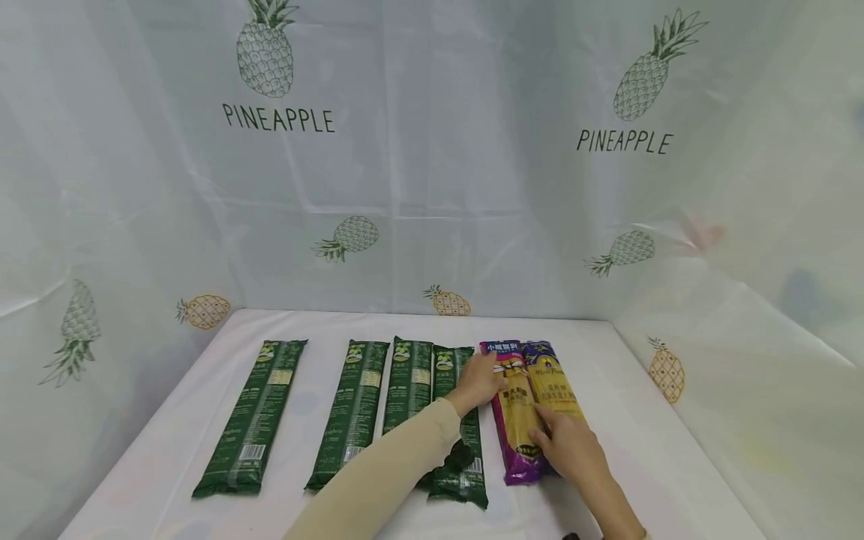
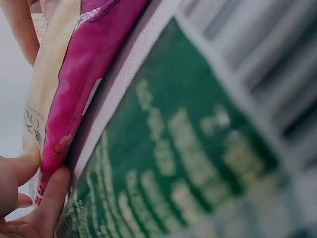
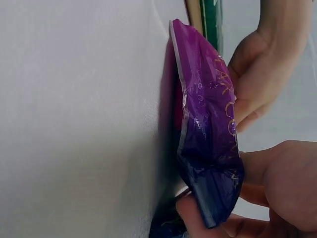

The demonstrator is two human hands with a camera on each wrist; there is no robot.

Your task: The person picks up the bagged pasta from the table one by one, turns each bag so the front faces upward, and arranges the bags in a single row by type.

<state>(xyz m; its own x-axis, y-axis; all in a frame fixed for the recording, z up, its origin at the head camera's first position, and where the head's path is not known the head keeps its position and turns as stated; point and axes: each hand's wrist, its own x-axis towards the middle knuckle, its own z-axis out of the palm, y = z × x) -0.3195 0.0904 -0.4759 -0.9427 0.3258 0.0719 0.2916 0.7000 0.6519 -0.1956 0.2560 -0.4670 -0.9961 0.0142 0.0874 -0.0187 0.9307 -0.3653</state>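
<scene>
A pink-and-purple spaghetti packet lies on the right half of the table, its yellow pasta showing through the middle. My left hand holds its upper left edge; in the left wrist view, thumb and forefinger pinch that edge. On the packet's lower right side is my right hand. The right wrist view has its thumb on top of the purple packet and a finger tucked under the end. A yellow-and-blue pasta packet lies right beside it, partly covered by my right hand.
Several green packets lie lengthwise to the left: one far left, one nearer the middle, and others close to my left forearm, which crosses above them. A pineapple-print curtain hangs behind the white table.
</scene>
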